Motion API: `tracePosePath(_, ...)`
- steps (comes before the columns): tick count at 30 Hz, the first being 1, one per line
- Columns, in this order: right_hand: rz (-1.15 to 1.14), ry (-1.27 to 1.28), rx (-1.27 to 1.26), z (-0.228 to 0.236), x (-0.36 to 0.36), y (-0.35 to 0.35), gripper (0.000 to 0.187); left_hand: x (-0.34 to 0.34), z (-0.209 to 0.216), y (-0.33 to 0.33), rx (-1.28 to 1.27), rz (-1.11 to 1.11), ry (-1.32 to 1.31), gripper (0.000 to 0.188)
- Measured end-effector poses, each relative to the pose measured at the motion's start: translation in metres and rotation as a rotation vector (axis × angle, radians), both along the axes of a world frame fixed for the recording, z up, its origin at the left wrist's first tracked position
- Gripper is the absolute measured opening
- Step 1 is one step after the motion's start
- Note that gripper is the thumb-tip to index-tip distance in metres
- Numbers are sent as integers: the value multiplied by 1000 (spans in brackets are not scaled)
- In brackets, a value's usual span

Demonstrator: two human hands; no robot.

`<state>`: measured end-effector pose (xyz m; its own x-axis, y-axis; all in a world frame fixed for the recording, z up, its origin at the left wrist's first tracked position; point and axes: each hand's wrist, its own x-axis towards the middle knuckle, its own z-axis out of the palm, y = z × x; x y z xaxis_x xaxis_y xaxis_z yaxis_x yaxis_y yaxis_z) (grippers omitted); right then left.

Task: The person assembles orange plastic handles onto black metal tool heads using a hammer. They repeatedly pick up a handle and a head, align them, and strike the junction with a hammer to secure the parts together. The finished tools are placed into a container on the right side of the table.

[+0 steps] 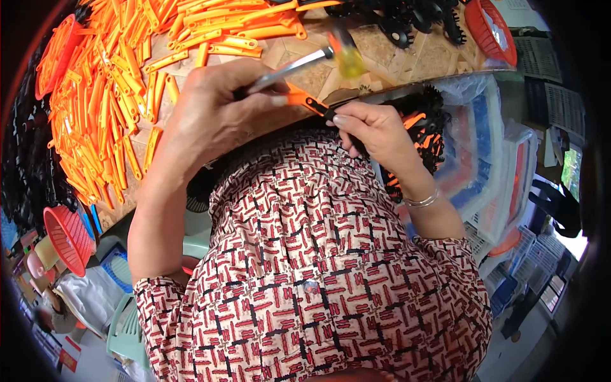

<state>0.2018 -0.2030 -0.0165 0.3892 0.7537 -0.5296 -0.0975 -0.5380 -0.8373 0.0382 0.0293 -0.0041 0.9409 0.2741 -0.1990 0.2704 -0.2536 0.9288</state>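
Observation:
My left hand (219, 105) is closed around the grey handle of a small hammer (289, 68). The hammer's yellow and orange head is smeared by motion above the table's near edge. Below it, the left fingertips also touch an orange plastic handle (298, 97). That handle meets a narrow black plastic piece (321, 109), pinched between the thumb and fingers of my right hand (372, 130). The rest of the black piece is hidden behind the right fingers. Both hands are over the table's front edge, just above my lap.
Loose orange handles (105, 121) pile across the table's (375, 57) left and back. Black toothed parts (414, 22) lie at the back right by a red basket (493, 32). Black and orange pieces (429, 127) and plastic-wrapped crates (487, 140) stand right. A red basket (69, 239) sits lower left.

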Motion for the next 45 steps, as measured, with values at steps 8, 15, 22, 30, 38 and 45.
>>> tracePosePath(8, 2, 4, 18, -8, -1, 2, 22, 32, -8, -17, 280, -126, 23, 19)
tracePosePath(15, 32, 30, -21, -1, 1, 3, 24, 37, -12, -20, 268, -125, -49, 20)
tracePosePath(22, 39, 80, 5, -1, 2, 2, 26, 39, -11, -23, 197, -74, -7, 18)
tracePosePath(30, 36, 84, -1, 0, -1, 1, 27, 38, -23, -38, 365, 9, -165, 18)
tracePosePath(38, 68, 284, -36, 7, 13, 9, 32, 44, -30, -44, 533, 40, -257, 17)
tracePosePath(45, 39, 186, -187, -4, 6, 16, 34, 38, -26, -55, 622, 106, -310, 21)
